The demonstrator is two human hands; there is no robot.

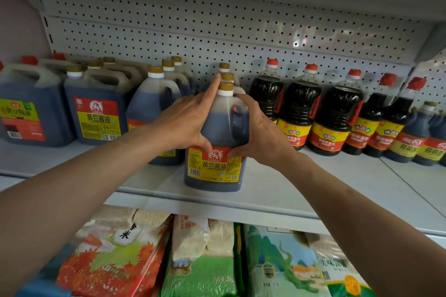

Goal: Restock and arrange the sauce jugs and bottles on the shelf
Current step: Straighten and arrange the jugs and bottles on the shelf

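A dark soy sauce jug [214, 169] with a gold cap and a red and yellow label stands near the front edge of the white shelf [277, 190]. My left hand [185, 123] holds its left shoulder, the forefinger pointing up beside the neck. My right hand [258, 132] grips its right side by the handle. Both thumbs press the top of the label. Two more gold caps [226, 72] show in a row right behind it. Larger jugs [96, 113] stand to the left, and tall red-capped bottles [335, 116] line the right.
A perforated back panel [217, 38] closes the shelf behind. Bare shelf lies in front of the red-capped bottles at the right. On the lower shelf lie bags of rice and grain [200, 260]. A square blue-tinted jug [26, 113] stands at the far left.
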